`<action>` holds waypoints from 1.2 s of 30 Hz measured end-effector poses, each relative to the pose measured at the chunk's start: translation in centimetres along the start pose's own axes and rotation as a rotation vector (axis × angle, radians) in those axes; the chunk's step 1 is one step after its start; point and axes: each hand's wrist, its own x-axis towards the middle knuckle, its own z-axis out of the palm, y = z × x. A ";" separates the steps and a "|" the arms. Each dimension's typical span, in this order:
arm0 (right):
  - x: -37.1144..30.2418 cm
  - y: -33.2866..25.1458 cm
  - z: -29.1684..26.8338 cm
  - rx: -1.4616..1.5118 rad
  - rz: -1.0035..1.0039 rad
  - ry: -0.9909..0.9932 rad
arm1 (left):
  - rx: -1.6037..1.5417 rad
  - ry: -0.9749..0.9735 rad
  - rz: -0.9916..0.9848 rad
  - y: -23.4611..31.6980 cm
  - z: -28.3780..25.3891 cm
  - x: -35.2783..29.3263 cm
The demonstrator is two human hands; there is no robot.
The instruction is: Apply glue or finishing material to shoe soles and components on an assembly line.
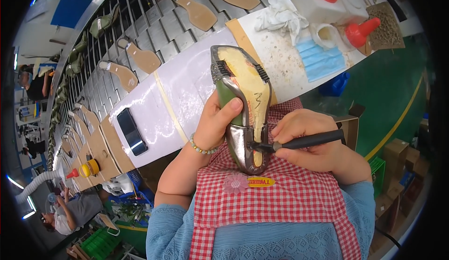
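A shoe upper on a last (257, 102) is held sole-up in front of my chest. Its bottom is pale yellow with pen marks; the edges are olive green and shiny pewter. My left hand (219, 119) is closed round its side, thumb along the green part. In my right hand (311, 138) is a black-handled brush (308, 140), gripped between thumb and fingers. The brush's dark tip touches the pewter edge near the shoe's lower end; its exact shape is hard to make out.
A phone (132, 131) lies on the white bench (187, 87). Insoles (192, 11) and green uppers (100, 25) rest on the slatted conveyor (159, 21) beyond. To the right stand red-capped glue bottles (314, 0), crumpled tissue (282, 17) and a blue mask (320, 59).
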 end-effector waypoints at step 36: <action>3.5 6.9 4.5 0.474 0.336 0.357 | 1.127 0.234 0.618 -4.2 -5.4 -3.2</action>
